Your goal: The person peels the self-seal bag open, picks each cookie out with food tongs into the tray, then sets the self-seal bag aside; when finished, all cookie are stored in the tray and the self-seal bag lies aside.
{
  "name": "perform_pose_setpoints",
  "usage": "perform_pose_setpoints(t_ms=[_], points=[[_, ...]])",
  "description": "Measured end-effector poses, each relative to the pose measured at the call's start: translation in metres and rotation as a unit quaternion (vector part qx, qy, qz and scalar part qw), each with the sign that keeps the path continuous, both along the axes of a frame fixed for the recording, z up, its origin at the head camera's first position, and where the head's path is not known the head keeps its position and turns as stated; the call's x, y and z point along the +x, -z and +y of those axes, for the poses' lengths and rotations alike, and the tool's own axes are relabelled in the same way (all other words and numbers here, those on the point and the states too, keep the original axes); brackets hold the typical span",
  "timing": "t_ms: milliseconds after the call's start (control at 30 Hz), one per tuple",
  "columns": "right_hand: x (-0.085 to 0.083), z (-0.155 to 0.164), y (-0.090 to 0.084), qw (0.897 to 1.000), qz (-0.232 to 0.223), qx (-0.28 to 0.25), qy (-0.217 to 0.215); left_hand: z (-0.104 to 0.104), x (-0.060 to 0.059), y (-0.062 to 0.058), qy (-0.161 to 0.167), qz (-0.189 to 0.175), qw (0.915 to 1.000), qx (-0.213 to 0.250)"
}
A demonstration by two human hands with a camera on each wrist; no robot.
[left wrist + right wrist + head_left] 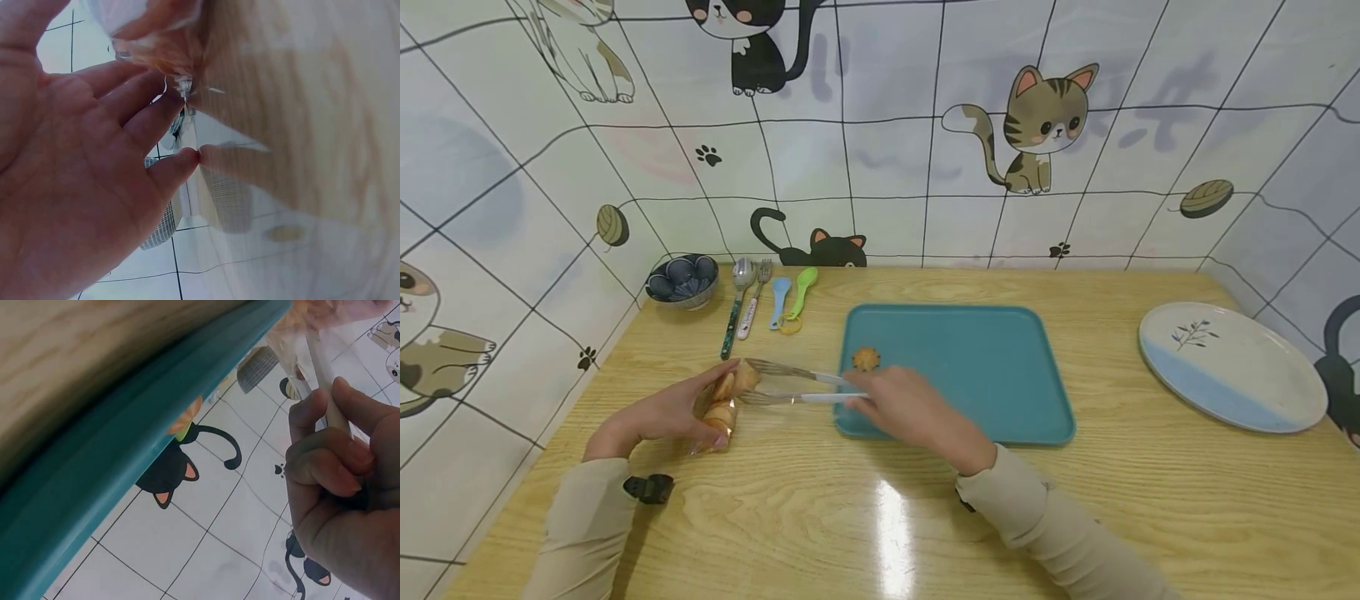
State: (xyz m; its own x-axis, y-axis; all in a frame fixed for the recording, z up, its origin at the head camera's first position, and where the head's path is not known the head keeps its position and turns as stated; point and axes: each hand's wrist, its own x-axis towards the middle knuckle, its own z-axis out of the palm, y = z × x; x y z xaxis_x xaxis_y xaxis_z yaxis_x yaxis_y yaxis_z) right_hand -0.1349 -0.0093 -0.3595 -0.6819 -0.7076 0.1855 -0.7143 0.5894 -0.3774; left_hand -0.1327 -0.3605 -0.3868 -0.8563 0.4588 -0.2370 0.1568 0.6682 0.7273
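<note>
My left hand (673, 417) holds a clear plastic bag of small golden cookies (722, 414) on the table, thumb at the near end and fingers at the far end. In the left wrist view, the fingertips (187, 156) meet the shiny tabletop below the bag. My right hand (906, 412) grips the white handles of a pair of tongs (823, 398), pinched between thumb and fingers in the right wrist view. The tongs point left, their tips around a cookie (747, 377) at the bag's right side. One flower-shaped cookie (866, 359) lies on the teal tray (955, 367).
Behind the bag lie a spoon (735, 308), a fork (756, 298), a blue spoon (779, 302) and a green spoon (805, 292). A dark patterned bowl (692, 298) stands at the back left. An oval plate (1232, 367) is on the right.
</note>
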Motion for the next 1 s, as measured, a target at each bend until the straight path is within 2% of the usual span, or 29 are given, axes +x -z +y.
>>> perform_pose_setpoints(t_ms=[167,367,600,700,800,1000], points=[[0.004,-0.007,0.002,1.0,0.019,0.0,0.009,-0.001,-0.001,-0.002,-0.003,0.0,1.0,0.001],[0.005,-0.012,0.0,1.0,-0.01,0.015,0.017,-0.001,-0.002,-0.001,-0.003,0.005,1.0,0.005],[0.007,-0.012,-0.005,0.997,0.052,0.021,0.045,0.001,-0.005,-0.005,-0.004,0.014,0.9999,-0.006],[0.008,-0.011,-0.007,0.997,0.061,0.015,0.052,0.001,-0.006,-0.006,0.0,0.019,0.9998,-0.009],[0.009,-0.011,-0.007,0.998,0.041,0.014,0.052,0.002,-0.006,-0.005,-0.004,0.009,0.9999,0.005],[0.011,-0.009,-0.002,0.999,-0.035,0.01,0.034,0.003,0.0,0.001,0.002,0.003,0.9996,0.029]])
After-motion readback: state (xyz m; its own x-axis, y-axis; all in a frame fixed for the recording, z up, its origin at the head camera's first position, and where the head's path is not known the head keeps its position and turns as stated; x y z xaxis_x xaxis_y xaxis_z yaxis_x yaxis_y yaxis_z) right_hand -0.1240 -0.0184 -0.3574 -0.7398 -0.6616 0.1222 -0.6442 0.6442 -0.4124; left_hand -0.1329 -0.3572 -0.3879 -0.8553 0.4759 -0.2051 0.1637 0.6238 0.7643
